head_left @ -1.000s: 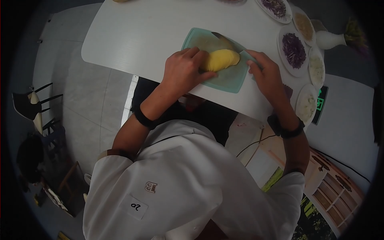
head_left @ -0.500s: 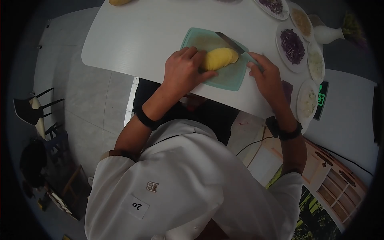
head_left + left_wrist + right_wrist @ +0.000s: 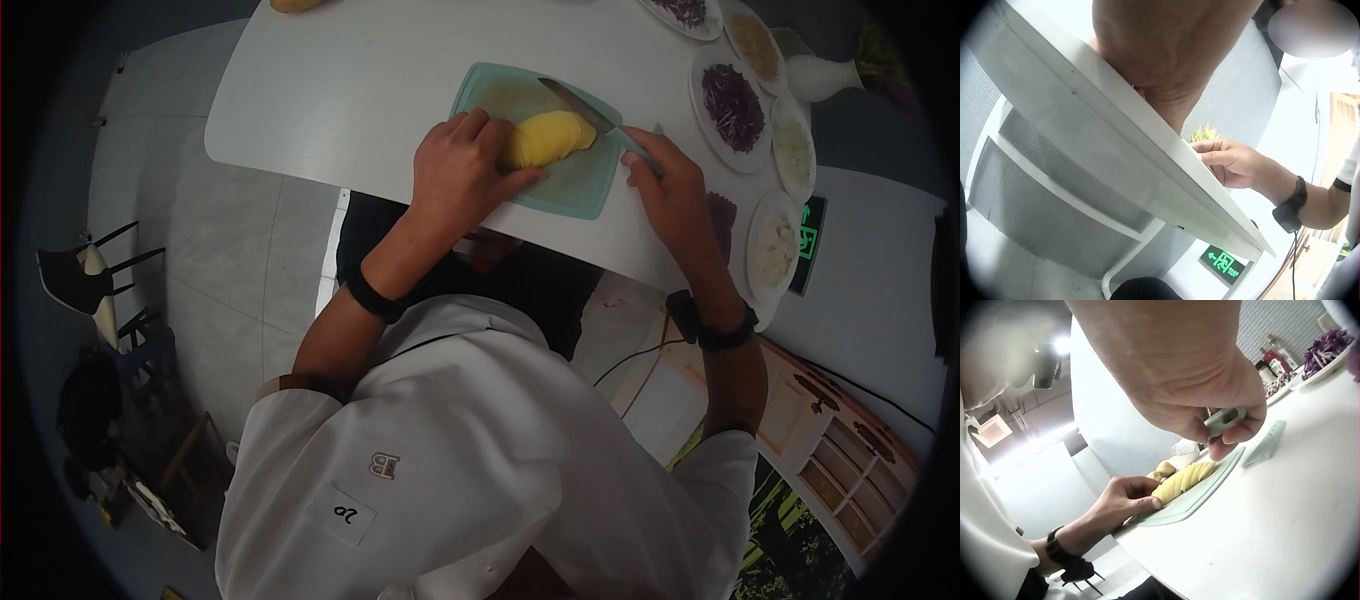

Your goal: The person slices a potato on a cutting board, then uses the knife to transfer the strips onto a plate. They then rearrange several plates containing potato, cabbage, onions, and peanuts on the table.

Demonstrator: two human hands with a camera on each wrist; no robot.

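A peeled yellow potato [image 3: 548, 138], cut into thin slices that stay together, lies on a pale green cutting board [image 3: 580, 198]. My left hand [image 3: 462, 165] holds its left end, with fingers over the far side and thumb along the near side; the right wrist view shows this too. My right hand [image 3: 672, 180] grips the pale green handle [image 3: 1225, 422] of a kitchen knife. The dark blade [image 3: 575, 102] slants across the board at the potato's far right end. In the left wrist view, my forearm hides the board and the potato.
A pale green flat piece [image 3: 1265, 447], shaped like a blade cover, lies right of the board. Plates of shredded purple cabbage [image 3: 733, 108] and pale shreds [image 3: 772, 248] line the table's right side. Whole potatoes [image 3: 1165, 469] sit behind the board. A white vase [image 3: 822, 78] stands beyond the plates.
The knife blade has shifted slightly right along the potato's far side, and more of it shows. My left hand keeps its hold on the potato.
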